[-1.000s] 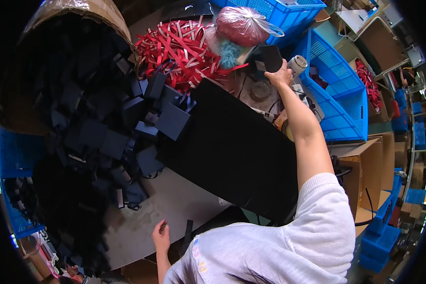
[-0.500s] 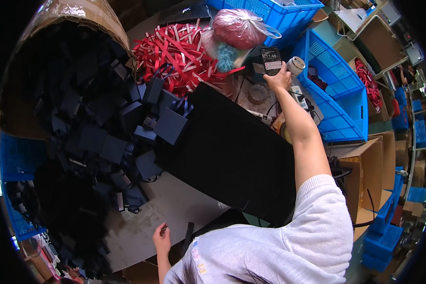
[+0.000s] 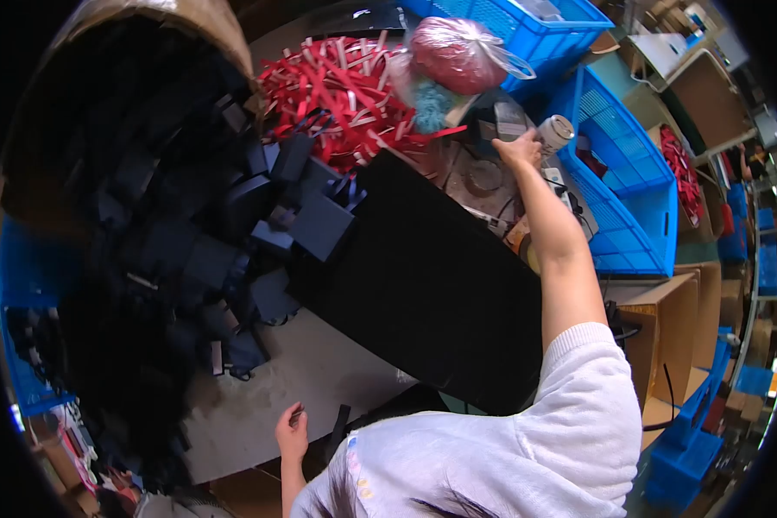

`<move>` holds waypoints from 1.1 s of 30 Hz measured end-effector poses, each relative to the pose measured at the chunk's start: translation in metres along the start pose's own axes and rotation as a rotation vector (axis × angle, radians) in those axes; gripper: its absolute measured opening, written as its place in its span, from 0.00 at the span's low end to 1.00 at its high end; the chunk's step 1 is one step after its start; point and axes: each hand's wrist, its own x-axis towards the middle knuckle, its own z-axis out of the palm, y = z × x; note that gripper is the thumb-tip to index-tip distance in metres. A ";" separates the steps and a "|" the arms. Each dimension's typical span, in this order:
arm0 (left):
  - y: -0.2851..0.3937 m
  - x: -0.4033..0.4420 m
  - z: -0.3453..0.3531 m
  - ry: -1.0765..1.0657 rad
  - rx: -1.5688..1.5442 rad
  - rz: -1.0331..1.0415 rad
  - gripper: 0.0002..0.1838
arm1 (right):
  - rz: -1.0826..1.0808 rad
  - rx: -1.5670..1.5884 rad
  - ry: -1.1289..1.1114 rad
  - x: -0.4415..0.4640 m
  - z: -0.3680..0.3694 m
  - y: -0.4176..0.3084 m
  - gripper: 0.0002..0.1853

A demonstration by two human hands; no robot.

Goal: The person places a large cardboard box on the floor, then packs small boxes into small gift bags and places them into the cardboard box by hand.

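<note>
My right hand is stretched out to the far side of the table, thumb and fingers closed around the lower end of a phone. The phone's screen is blurred. Just right of it stands a pale can. Near the table's front edge my left hand hovers with curled fingers; whether anything is in them cannot be made out. Dark blue small boxes with ribbons lie piled on the left. Between the hands lies a black mat or sheet.
Red and pink ribbon strips are heaped behind the mat, beside a tied plastic bag. A blue crate and an open cardboard box stand on the right. A large carton with dark contents leans at upper left.
The view has shifted slightly, so the scene sits a little further right and lower at the top. The phone's lit screen has turned dim and blurred. My left hand has barely moved.
</note>
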 end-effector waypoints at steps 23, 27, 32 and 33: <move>-0.119 -0.056 -0.085 0.253 -0.095 -0.028 0.16 | -1.245 0.345 0.242 -0.269 -0.073 -0.101 0.19; -0.158 -0.040 -0.116 0.193 -0.123 0.128 0.16 | -1.634 0.252 -0.447 -0.528 -0.015 -0.128 0.24; -0.190 -0.038 -0.179 0.098 -0.077 0.278 0.16 | -1.854 0.144 -0.402 -0.669 0.137 -0.170 0.38; -0.196 -0.044 -0.191 0.083 -0.056 0.296 0.17 | -1.865 -0.051 -0.330 -0.679 0.153 -0.175 0.39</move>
